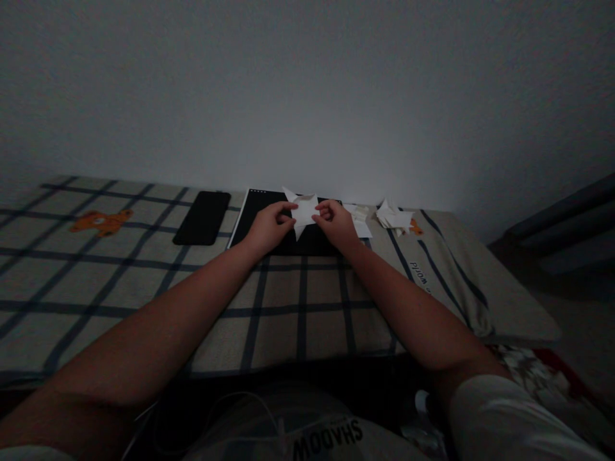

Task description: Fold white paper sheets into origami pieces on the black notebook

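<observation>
— Where does the view sit?
— On the person's head, looking forward and down along both forearms; the bed (298,314) lies close below; the wall (307,89) fills the upper half.
— How near are the hands?
— At arm's length, mid-frame; only one view, nothing shared.

White pointed paper star (303,211), held flat w/ both hands.

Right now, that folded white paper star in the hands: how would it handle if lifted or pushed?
Paper star, pinched by the left hand and right hand, looks thin and folded: probably very light, stiffer than a flat sheet. Its points look easy to bend or crush. On the smooth dark board it would likely slide, not roll.
</observation>
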Demonstrator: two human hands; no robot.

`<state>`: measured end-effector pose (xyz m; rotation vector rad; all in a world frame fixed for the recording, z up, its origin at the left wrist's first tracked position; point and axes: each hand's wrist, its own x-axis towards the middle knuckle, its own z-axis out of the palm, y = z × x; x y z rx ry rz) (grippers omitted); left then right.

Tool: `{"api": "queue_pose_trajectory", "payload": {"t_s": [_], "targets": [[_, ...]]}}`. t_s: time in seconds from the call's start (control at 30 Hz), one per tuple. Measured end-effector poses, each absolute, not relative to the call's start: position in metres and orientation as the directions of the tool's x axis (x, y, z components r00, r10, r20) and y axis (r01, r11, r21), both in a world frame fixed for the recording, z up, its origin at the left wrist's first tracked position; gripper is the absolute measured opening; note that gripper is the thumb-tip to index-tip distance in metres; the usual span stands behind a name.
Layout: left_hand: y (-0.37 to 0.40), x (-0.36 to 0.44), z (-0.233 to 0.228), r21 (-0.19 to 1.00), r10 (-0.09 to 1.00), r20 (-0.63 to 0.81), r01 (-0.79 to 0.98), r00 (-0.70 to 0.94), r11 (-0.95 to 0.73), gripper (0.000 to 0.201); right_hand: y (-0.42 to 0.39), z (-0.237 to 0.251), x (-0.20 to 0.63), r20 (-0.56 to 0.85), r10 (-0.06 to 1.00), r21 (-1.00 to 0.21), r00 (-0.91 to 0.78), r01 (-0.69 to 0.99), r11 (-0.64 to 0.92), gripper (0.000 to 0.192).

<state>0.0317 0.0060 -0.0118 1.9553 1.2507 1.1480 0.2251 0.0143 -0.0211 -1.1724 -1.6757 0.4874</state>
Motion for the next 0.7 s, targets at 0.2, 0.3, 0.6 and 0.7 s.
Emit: {"api": "queue_pose_trajectory", "payload": {"t_s": [0.2,0.3,0.6,0.7], "targets": [[0.003,0.023,-0.002,0.551,0.902,0.402,0.745,0.158,-0.376,0.026,0.017,-0.025,0.225,0.480,0.877,-0.781,-0.024,0.444,0.439,0.016],[-0.005,0.017,0.008,0.294,0.896,0.435,0.926,0.090,-0.236,0.041,0.016,-0.024,0.226,0.475,0.880,-0.776,-0.016,0.465,0.427,0.016],[0.009,-0.009,0.005,0.221,0.943,0.315,0.975,-0.106,0.036,0.070,0.015,-0.022,0.224,0.481,0.874,-0.735,-0.071,0.511,0.446,0.015],[0.013,-0.013,0.002,0.235,0.939,0.331,0.972,-0.095,0.015,0.071,0.014,-0.021,0.223,0.498,0.864,-0.719,-0.081,0.518,0.463,0.015]]}}
